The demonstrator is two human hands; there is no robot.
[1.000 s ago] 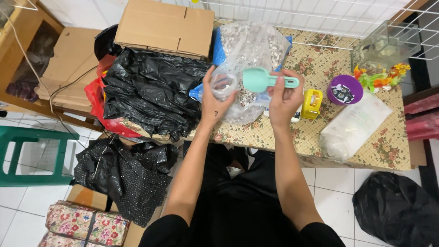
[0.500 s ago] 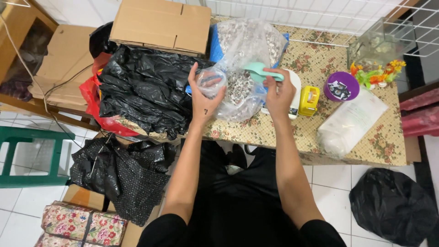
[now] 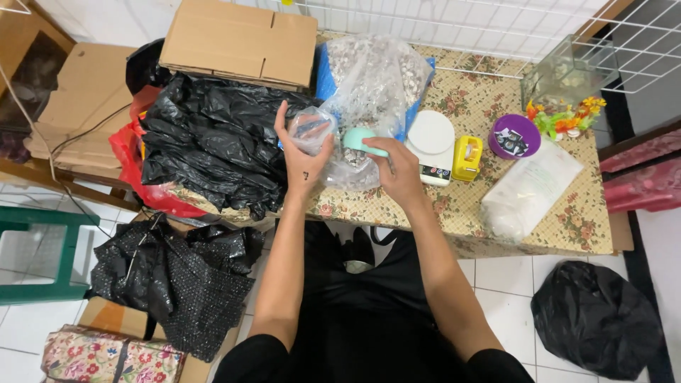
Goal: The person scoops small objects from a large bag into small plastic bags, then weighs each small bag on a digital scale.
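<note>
My left hand [image 3: 301,159] holds up a small clear plastic bag [image 3: 310,130] by its mouth. My right hand [image 3: 397,170] grips a teal scoop [image 3: 362,140], its bowl dipped toward the large clear bag of pale gravel [image 3: 379,78] that lies on the flowered tablecloth [image 3: 546,234]. Both hands hover over the near edge of the table, close together. A white kitchen scale [image 3: 430,138] stands just right of my right hand.
Black plastic bags [image 3: 213,138] pile up at the left under a cardboard box [image 3: 241,39]. A yellow tape dispenser [image 3: 467,157], purple bowl [image 3: 514,136], small glass tank [image 3: 567,71] and white bag [image 3: 528,191] sit at the right. Black bags [image 3: 592,319] lie on the floor.
The scoop has come down from level above the table into the gravel bag. My left hand with the small bag has shifted slightly left and lower.
</note>
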